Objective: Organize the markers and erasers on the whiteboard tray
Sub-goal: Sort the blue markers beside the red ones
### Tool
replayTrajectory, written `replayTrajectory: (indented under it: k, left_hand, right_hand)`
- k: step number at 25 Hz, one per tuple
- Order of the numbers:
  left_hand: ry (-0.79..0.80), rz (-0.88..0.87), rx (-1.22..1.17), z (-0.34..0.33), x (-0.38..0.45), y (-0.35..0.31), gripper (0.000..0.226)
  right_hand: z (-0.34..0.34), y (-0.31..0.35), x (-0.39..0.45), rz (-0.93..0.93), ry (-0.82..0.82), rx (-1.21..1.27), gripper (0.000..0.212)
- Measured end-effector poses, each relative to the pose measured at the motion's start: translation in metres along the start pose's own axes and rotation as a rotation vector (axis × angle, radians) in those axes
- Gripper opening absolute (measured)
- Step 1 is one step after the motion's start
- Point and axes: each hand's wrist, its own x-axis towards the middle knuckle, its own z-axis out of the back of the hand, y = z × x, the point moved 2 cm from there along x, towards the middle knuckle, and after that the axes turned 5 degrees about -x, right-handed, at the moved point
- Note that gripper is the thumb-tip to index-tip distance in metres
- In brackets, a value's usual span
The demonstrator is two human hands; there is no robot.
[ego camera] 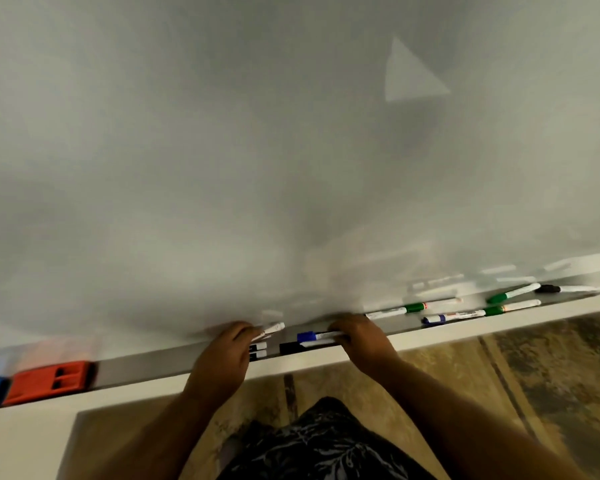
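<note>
The left hand (224, 355) gripped a white marker (270, 330) on the tray (146, 367); the right hand (359, 336) held a blue-capped marker (317, 336).

You face a pale grey-white wall surface (187, 150) that fills most of the view, with a lighter triangular patch (409, 77) up on your right. Below, the floor (499, 386) is mottled tan and brown, crossed by dark lines.

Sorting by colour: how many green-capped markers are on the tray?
3, all right of the hands: one by the board, one tilted further right, one near the tray's front edge. Hands may hide others.
</note>
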Motion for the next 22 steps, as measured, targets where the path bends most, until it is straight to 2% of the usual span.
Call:
replayTrajectory:
  k: [4,7,9,12,14,18,22]
  left_hand:
    - [-0.045,0.09,-0.03,-0.012,0.004,-0.022,0.043]
    - [-0.095,0.097,-0.026,-0.019,-0.002,-0.03,0.043]
    - [-0.13,0.117,-0.027,-0.021,-0.004,-0.033,0.038]
    - [-0.158,0.128,-0.057,-0.03,0.002,-0.041,0.037]
    - [-0.145,0.115,-0.068,-0.04,0.01,-0.054,0.036]
    - [-0.094,0.104,-0.126,-0.062,0.032,-0.078,0.037]
    - [-0.021,0.092,-0.164,-0.084,0.049,-0.096,0.041]
  right_hand:
    - [0.002,-0.003,0.014,0.138,0.151,-0.01,0.021]
    - [0.007,-0.01,0.018,0.15,0.197,0.003,0.02]
    - [0.015,-0.024,0.012,0.144,0.165,0.067,0.017]
    - [0.039,-0.059,-0.009,0.126,0.029,0.157,0.018]
    - [0.055,-0.084,-0.023,0.05,-0.028,0.265,0.021]
    - [0.074,-0.121,-0.04,-0.3,-0.017,0.634,0.022]
    - [0.084,-0.137,-0.056,-0.359,-0.049,0.729,0.021]
